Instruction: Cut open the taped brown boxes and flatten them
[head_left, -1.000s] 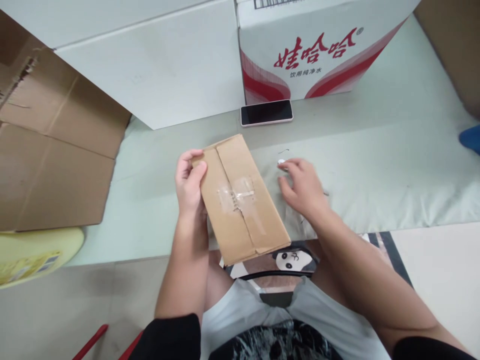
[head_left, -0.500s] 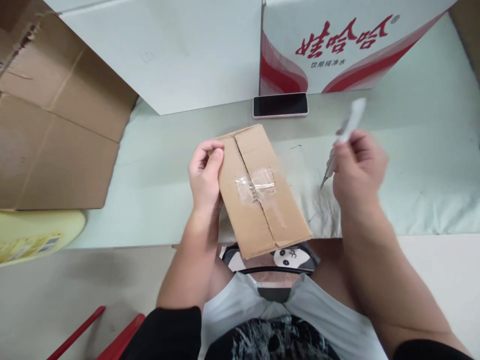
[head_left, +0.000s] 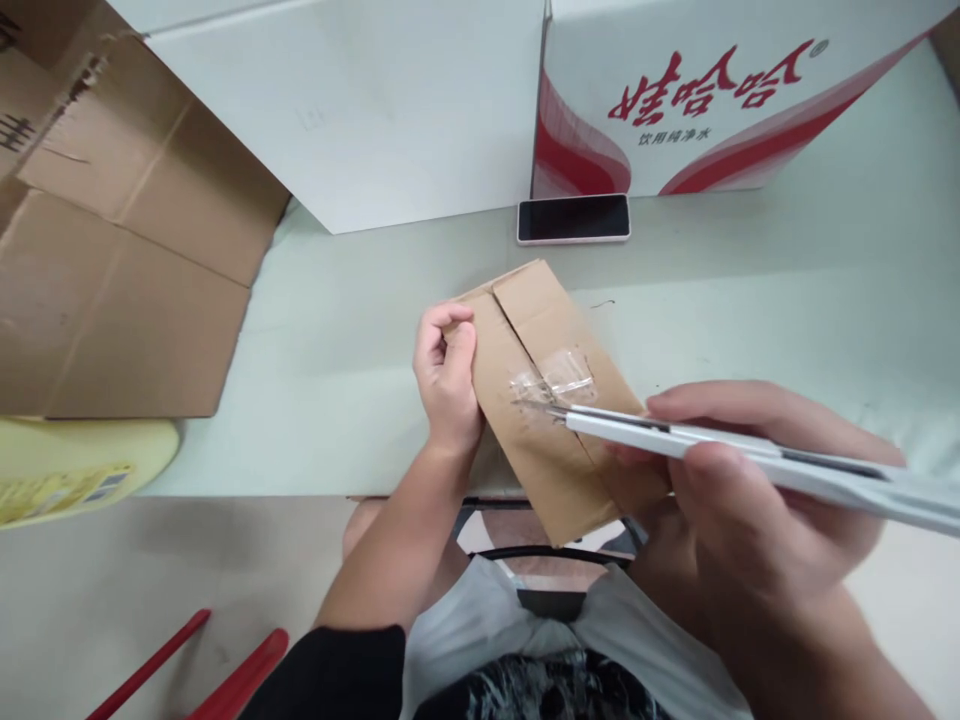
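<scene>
A small brown cardboard box [head_left: 517, 400] sits tilted at the table's near edge, its front end jutting over my lap. Clear tape [head_left: 566, 375] crosses the seam between its two flaps. My left hand [head_left: 450, 375] grips the box's left side near the far corner, thumb on top. In my right hand [head_left: 772, 500] is a white utility knife [head_left: 675, 435], its blade out and pointing left. The blade tip appears over the tape by the seam; whether it touches I cannot tell. Part of the box's right side is hidden behind the knife and right hand.
A phone [head_left: 574, 219] lies beyond the box, against a white carton with red lettering [head_left: 720, 150]. Another white carton [head_left: 352, 110] stands beside it. Left are a large brown carton [head_left: 150, 260] and a yellow container [head_left: 82, 465]. Red legs [head_left: 161, 660] show on the floor.
My right hand has swung the knife from the right of the box in over its tape, closer to the camera. The box and my left hand sit slightly further right and lower in view.
</scene>
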